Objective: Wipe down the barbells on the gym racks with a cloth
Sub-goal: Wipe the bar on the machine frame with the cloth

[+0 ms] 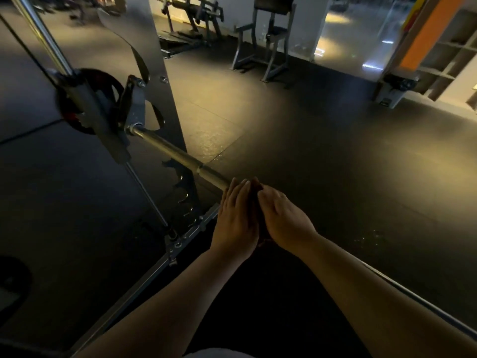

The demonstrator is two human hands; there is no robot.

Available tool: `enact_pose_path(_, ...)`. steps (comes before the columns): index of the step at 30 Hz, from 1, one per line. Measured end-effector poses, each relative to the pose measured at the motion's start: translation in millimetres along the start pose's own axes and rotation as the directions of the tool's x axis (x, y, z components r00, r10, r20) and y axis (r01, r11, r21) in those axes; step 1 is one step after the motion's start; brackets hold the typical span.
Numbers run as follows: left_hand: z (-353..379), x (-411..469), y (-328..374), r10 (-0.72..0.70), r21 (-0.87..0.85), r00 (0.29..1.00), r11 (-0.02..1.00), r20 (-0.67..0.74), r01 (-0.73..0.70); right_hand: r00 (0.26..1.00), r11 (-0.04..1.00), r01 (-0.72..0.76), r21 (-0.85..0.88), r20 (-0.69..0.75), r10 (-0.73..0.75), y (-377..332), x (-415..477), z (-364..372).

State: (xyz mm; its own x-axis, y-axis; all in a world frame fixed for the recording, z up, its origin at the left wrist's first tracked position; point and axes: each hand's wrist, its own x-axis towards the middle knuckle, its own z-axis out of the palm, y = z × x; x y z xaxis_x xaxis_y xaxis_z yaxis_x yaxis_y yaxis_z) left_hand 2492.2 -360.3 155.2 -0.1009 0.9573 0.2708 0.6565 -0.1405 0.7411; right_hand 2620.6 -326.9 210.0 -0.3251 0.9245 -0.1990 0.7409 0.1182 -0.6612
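A steel barbell (pixel 175 153) runs from the rack's carriage at the left down toward the lower right, passing under my hands. A dark reddish cloth (pixel 259 192) is wrapped on the bar between my hands and is mostly hidden by them. My left hand (pixel 236 220) lies against the cloth's left side with its fingers straight along the bar. My right hand (pixel 284 220) covers the cloth from the right, with its fingers curled over cloth and bar. The two hands touch each other.
The rack's upright (pixel 160 73) with hook slots stands at the left, with a chrome guide rod (pixel 44 34) and a black weight plate (pixel 87 99). A base rail (pixel 144 277) crosses the dark rubber floor. A grey seat frame (pixel 268 34) and other machines stand far back.
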Motion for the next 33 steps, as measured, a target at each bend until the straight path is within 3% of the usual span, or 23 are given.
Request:
enact_pose_path(2, 11.4, -2.0, 11.3, -0.003, -0.017, 1.000, 1.000, -0.008, 0.003, 1.000, 0.971, -0.002, 0.241, -0.005, 0.003, 5.0, -4.4, -6.8)
enact_pose_path(5, 35.7, -4.4, 16.9, 0.137, 0.264, 0.989, 0.954, 0.053, -0.146, 0.998, 0.910, -0.047, 0.412, -0.028, 0.064, 11.8, -0.9, -9.7)
enact_pose_path(7, 40.8, -3.0, 14.6, 0.085, 0.276, 0.996, 0.957, 0.031, -0.090, 0.996, 0.944, -0.065, 0.324, -0.032, 0.080, 12.1, 1.4, -8.1)
enact_pose_path(10, 29.7, 8.8, 3.0, 0.118, 0.328, 0.990, 0.941, -0.079, -0.086, 1.000, 0.993, 0.024, 0.118, -0.022, -0.021, 9.8, -1.2, -6.6)
enact_pose_path(15, 11.2, 52.0, -21.6, -0.132, 0.131, 0.965, 0.978, -0.226, 0.165, 0.984, 0.983, 0.175, -0.062, -0.002, -0.175, 17.3, 2.4, -3.9)
enact_pose_path(18, 24.5, 41.8, -5.4, -0.193, 0.015, 0.946, 0.979, -0.259, 0.204, 0.979, 0.978, 0.201, -0.064, -0.016, -0.202, 15.6, 3.1, -4.9)
enact_pose_path(23, 45.5, 0.2, 16.6, -0.103, 0.024, 0.933, 0.993, -0.345, 0.119, 0.985, 0.984, 0.172, 0.044, -0.003, -0.172, 14.5, 1.6, -8.1)
enact_pose_path(27, 40.6, 0.3, 11.3, -0.037, 0.154, 0.952, 0.984, -0.303, 0.088, 0.978, 0.977, 0.207, 0.047, 0.000, -0.207, 19.4, 0.5, -9.4)
enact_pose_path(33, 14.8, 28.8, -3.5, -0.186, 0.108, 0.942, 0.969, -0.281, 0.223, 0.954, 0.949, 0.300, -0.101, 0.063, -0.294, 19.4, 3.7, -4.8)
